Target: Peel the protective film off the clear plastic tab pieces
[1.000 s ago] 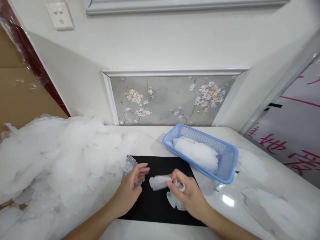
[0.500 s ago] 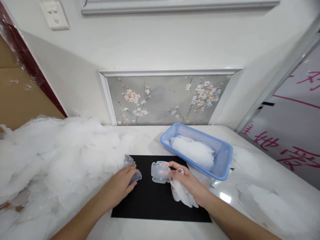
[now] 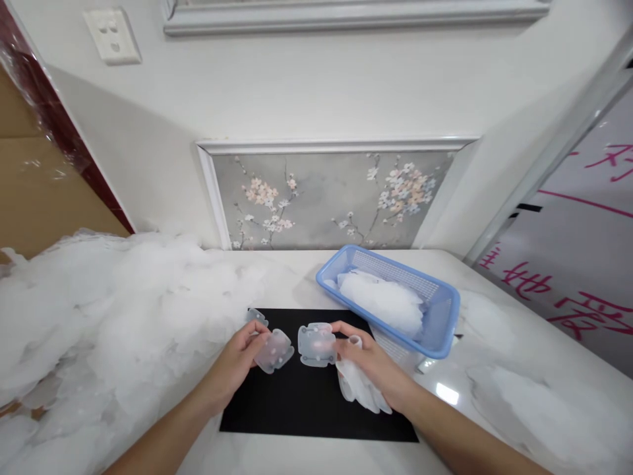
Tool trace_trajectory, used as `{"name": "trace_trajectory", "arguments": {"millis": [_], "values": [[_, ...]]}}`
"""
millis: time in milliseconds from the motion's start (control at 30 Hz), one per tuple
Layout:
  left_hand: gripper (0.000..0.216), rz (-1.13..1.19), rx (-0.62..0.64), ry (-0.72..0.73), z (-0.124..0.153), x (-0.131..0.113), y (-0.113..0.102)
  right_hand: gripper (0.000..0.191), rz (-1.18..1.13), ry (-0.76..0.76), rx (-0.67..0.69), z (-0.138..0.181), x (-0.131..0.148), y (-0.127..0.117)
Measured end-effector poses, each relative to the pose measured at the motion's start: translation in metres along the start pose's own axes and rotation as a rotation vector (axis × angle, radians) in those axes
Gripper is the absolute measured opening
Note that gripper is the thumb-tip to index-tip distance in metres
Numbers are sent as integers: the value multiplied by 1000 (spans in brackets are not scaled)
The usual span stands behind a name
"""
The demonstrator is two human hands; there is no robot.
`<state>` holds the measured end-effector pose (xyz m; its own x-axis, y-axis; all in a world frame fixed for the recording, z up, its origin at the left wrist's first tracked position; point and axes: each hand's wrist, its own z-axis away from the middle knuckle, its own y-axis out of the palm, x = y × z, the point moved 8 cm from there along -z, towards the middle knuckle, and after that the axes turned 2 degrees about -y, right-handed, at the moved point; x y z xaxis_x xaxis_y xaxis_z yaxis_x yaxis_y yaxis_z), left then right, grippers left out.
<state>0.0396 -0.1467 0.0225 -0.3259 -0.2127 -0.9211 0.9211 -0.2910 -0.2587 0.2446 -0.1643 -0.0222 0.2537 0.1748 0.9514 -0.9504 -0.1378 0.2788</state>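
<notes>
Between the thumb and fingers of my left hand (image 3: 242,359) is a thin translucent plastic piece (image 3: 275,351) with notched edges and small dots, tilted above the black mat (image 3: 297,402). My right hand (image 3: 373,363) pinches a similar flat translucent plastic piece (image 3: 316,344), its face turned towards me. More soft white pieces (image 3: 363,389) are bunched in the palm of that hand and hang below it. Another translucent piece (image 3: 258,317) lies at the mat's upper left corner, just beyond my left fingers.
A large heap of whitish translucent pieces (image 3: 123,303) covers the table's left side. Behind my right hand, a blue mesh basket (image 3: 448,323) holds a stack of white pieces (image 3: 383,300), overlapping the mat's corner. A panelled wall (image 3: 321,86) rises at the back.
My left hand has picked up a translucent piece from the mat's left side and raised it towards the right hand's piece. The right hand has hardly moved.
</notes>
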Motion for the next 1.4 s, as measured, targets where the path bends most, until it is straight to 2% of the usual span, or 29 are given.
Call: {"name": "trace_trajectory", "arguments": {"millis": [133,267,367,467,500,600,700,767,833,867,967,1000,1067,1167,1300,1400], "values": [[25,374,116,-136,0,11,16,37,-9,-74,-6,0,-1,-2],[28,513,169,-204,3,13,26,41,173,-188,-22,2,4,0],[31,599,213,-214,5,10,32,29,441,-330,-28,6,13,8],[33,657,242,-194,7,7,35,10,652,-518,-73,17,23,15],[33,669,250,-189,8,7,36,12,707,-569,-76,21,24,18],[34,694,281,-179,11,5,41,37,854,-685,-12,32,22,31],[35,692,314,-165,16,4,48,40,890,-760,84,39,21,42],[40,627,340,-153,17,5,51,31,796,-720,86,36,22,39],[45,422,299,-89,14,7,46,16,625,-555,4,24,20,23],[45,250,231,-20,11,6,37,11,526,-449,-53,18,16,14],[34,-419,-60,281,4,-10,5,19,231,-169,-150,4,4,-7],[29,-615,-120,358,3,-15,-1,21,149,-100,-140,2,1,-8],[22,-874,-161,419,-1,-15,-8,28,36,11,-92,0,-3,-6],[15,-977,-149,413,-6,-8,-15,37,-6,56,-26,1,-3,-1],[16,-929,-147,462,-5,-6,-16,38,-4,34,-19,3,0,-1],[15,-932,-158,443,-4,-7,-16,38,-20,14,5,3,2,0]]}}
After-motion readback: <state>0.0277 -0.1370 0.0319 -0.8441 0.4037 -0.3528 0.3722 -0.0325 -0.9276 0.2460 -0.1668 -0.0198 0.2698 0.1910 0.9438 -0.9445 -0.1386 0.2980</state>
